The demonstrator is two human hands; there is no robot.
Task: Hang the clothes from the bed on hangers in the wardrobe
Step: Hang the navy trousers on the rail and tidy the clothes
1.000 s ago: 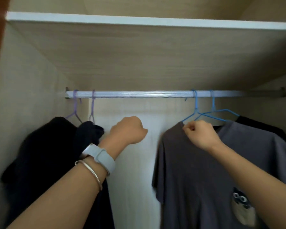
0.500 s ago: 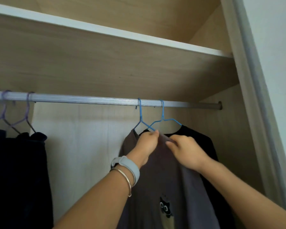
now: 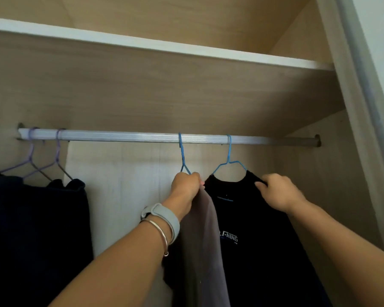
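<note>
Wood-grain wardrobe (image 3: 129, 196), open, seen from below. White-edged shelf (image 3: 164, 44) runs across the top, and I can't see what's on it from this angle. Ribbed metal rail (image 3: 120, 137) is fixed under the shelf, wall to wall.

Contents on the rail, big to small:
- Dark garments (image 3: 31, 229) bunched at the far left, touching each other, on two purple hangers (image 3: 58, 156). Too dark to tell the pieces apart.
- Black T-shirt (image 3: 253, 218), right of centre, hanging front-on with white lettering on the chest. It is on a blue hanger (image 3: 228, 156) hooked over the rail.
- Grey T-shirt (image 3: 204, 240), just left of the black one and overlapping its edge, gathered into a narrow drape. It sits under a second blue hanger (image 3: 182, 156), also hooked on the rail. The hanger's lower part is hidden by the hand.

Hands:
- Left hand (image 3: 185, 189): fingers curled tight around the top of the grey T-shirt, right at the hanger neck.
- Right hand (image 3: 279, 191): fingers bent onto the black T-shirt's shoulder beside the collar, gripping the fabric.

Left wrist carries a grey watch (image 3: 164, 220) and a thin metal bangle (image 3: 160, 233). A bare gap of back panel separates the dark garments from the two T-shirts.
</note>
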